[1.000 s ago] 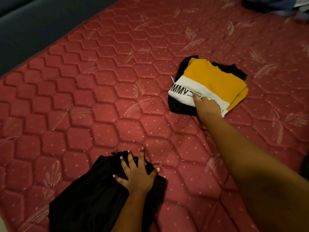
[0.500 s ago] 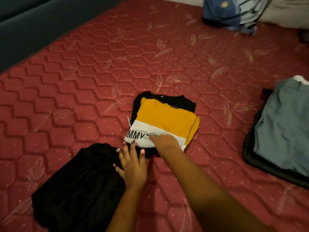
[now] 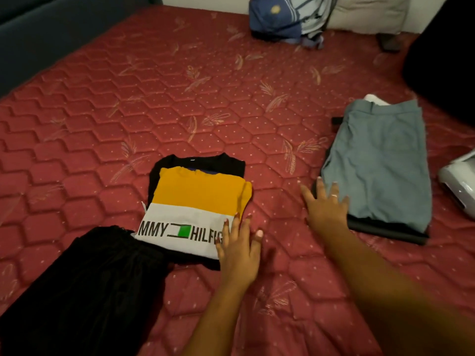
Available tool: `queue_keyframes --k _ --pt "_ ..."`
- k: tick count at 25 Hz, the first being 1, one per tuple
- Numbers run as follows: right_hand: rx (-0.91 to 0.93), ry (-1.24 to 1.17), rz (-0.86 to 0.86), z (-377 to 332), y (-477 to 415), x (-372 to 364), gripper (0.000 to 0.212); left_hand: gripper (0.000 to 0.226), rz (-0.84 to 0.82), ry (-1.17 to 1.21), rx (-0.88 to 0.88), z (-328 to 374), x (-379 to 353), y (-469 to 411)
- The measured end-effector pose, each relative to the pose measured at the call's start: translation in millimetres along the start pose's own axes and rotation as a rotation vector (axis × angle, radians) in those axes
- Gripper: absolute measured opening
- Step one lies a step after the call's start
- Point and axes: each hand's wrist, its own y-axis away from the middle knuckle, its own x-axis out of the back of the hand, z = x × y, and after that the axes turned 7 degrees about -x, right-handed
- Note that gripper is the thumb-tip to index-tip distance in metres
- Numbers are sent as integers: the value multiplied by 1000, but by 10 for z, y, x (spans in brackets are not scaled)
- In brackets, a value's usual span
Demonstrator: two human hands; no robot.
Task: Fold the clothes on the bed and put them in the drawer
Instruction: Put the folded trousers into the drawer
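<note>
Your left hand [image 3: 239,250] lies flat with the fingers straight and spread. The fingertips rest on the near right corner of the folded yellow and white shirt [image 3: 200,194] and grip nothing. Your right hand [image 3: 325,209] is also spread flat, with its fingertips at the near left edge of the folded grey garment [image 3: 380,160]. It grips nothing.

The shirt lies on a folded black garment whose edges show at the far and left sides. This stack sits on the bed [image 3: 180,98], near centre. A loose black garment [image 3: 84,286] lies at the near left, and its far edge touches the shirt's near left corner. The grey garment sits on a dark layer at the right, well apart from the shirt. Red quilted mattress shows between the two stacks and under both forearms.

A wide span of mattress runs from the shirt to the far edge, where a blue clothes pile [image 3: 277,19] sits. A dark bed frame [image 3: 51,39] borders the left edge. A white object [image 3: 460,183] lies at the right edge, just beside the grey garment.
</note>
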Motion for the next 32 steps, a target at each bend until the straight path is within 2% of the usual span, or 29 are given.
queue_keyframes --k 3,5,7,10,12,16,19,22,24,26,27,30,31,32 --pt "-76 87 -53 489 -217 -144 102 122 -69 12 -33 223 -233 -95" --pt "-48 37 -118 590 -357 -238 110 120 -106 22 -44 306 -352 -128" --pt "15 -22 -158 602 -457 -284 102 101 -148 61 -41 322 -465 -130" --pt "100 60 -27 629 -569 -294 79 58 -206 169 16 292 -588 -83" --pt "109 87 0 648 -645 -196 69 50 -140 364 138 210 -656 -49" --pt "125 26 -152 551 -592 55 56 54 -12 939 620 62 -597 -13" --pt "288 -78 -298 269 -288 71 52 60 2 1097 740 129 -442 46" --pt "480 -260 -542 -65 243 11 50 58 -113 1086 709 217 -217 65" --pt "614 -334 -800 -281 705 -20 53 55 -214 1050 710 126 -124 41" --pt "682 -376 -1029 -441 1206 -123 54 47 -330 921 684 61 -68 122" --pt "686 -404 -1087 -472 1423 -192 53 46 -373 843 634 30 -93 191" --pt "576 -680 -1151 -359 1694 -248 47 48 -316 638 448 13 -293 439" --pt "545 -826 -1058 -248 1654 -260 38 52 -267 590 428 33 -345 481" --pt "445 -935 -887 -97 1590 -257 28 53 -215 582 425 78 -369 494"
